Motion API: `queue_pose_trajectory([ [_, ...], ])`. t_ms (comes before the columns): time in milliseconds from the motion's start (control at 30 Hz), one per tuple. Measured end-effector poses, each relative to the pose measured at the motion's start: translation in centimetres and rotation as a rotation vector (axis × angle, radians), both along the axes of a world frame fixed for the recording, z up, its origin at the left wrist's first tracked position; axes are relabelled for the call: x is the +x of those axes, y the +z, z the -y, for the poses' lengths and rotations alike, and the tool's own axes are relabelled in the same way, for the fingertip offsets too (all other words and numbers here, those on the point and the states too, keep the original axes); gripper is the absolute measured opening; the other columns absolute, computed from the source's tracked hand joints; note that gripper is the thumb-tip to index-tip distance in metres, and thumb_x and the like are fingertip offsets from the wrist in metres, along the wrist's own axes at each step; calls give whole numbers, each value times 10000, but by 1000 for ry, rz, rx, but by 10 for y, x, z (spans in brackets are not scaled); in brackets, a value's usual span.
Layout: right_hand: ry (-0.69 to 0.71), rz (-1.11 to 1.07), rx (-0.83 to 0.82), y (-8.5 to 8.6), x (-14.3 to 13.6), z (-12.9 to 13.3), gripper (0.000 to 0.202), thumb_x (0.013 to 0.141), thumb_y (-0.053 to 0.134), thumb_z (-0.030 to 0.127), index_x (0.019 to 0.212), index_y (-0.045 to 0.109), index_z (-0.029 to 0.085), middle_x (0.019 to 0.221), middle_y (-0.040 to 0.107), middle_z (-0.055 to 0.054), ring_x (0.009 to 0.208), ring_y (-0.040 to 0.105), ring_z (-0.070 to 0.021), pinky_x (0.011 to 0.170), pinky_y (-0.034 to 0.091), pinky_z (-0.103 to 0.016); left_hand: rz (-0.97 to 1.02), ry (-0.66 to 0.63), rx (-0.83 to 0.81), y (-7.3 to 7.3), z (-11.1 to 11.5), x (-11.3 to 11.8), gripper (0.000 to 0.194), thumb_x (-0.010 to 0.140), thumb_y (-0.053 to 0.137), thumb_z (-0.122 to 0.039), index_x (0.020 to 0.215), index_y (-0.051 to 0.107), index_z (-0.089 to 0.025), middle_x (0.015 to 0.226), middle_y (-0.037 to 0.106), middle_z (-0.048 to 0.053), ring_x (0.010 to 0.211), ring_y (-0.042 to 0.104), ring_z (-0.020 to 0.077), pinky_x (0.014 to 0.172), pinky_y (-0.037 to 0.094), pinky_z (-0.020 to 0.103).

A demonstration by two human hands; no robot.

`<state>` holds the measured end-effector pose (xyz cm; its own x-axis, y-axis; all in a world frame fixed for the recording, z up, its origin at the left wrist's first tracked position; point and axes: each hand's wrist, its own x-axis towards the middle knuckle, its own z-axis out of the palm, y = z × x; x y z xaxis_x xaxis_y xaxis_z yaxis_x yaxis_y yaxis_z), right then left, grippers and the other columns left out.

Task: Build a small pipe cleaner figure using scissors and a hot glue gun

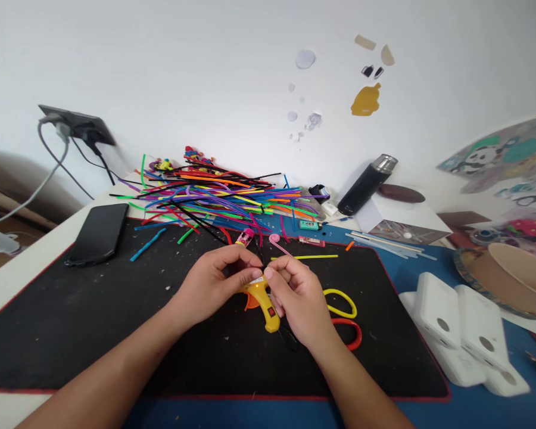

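Observation:
My left hand (217, 275) and my right hand (297, 292) meet over the middle of the black mat (93, 333). Both are closed, thumb against fingers, with their tips nearly touching. A thin dark strand shows between the tips, too small to make out. Right below them lies a yellow glue gun (268, 307) with an orange trigger, a red switch and a small lit orange light. Scissors (346, 304) with one yellow and one red handle lie beside my right hand, partly hidden by it. Past my fingers are a pink-topped item (245, 237) and a pink coiled stem (275, 239).
A heap of colourful pipe cleaners (214, 193) lies along the wall. A black phone (99, 233) is at left. At right are a dark thermos (367, 185), translucent glue sticks (386, 243), white power-bank-like blocks (444, 313) and a round bowl-like container (513, 277).

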<state>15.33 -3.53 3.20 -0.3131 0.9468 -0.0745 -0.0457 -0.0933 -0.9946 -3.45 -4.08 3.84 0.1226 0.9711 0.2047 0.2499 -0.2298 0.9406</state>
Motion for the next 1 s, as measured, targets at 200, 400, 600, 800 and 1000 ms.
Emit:
queue_pose_trajectory([
  [200, 7, 13, 4, 0, 0, -1, 242, 920, 698, 416, 821, 608, 215, 497, 465, 111, 385, 400, -71, 416, 324, -201, 30, -15, -66, -2, 0, -1, 173, 917, 738, -334, 847, 748, -176, 783, 737, 7, 717, 641, 144, 689, 509, 237],
  [400, 1, 69, 24, -2, 0, 0, 219, 935, 679, 404, 840, 623, 216, 512, 473, 105, 401, 408, -76, 426, 325, -208, 124, -47, -125, -1, 0, -1, 227, 928, 733, -383, 858, 734, -167, 774, 708, 4, 689, 598, 130, 650, 480, 227],
  [600, -3, 125, 51, -4, 0, -1, 215, 937, 676, 406, 843, 633, 216, 535, 475, 96, 431, 416, -82, 442, 328, -216, 130, -50, -134, -2, 0, -1, 227, 936, 727, -379, 851, 717, -169, 775, 687, -1, 688, 577, 123, 641, 461, 221],
  [800, -5, 122, 56, -6, 1, 0, 210, 951, 667, 402, 856, 637, 217, 548, 480, 92, 438, 421, -83, 447, 333, -217, 89, -69, -148, -1, 0, -3, 244, 946, 714, -395, 850, 719, -170, 768, 677, -4, 681, 561, 121, 640, 452, 221],
  [1000, -5, 65, 61, -5, 1, 0, 229, 970, 672, 431, 894, 648, 215, 546, 472, 97, 427, 409, -78, 447, 338, -217, 116, -42, -171, -1, -2, -3, 284, 932, 722, -435, 836, 706, -169, 728, 626, -16, 642, 512, 114, 598, 417, 216],
])
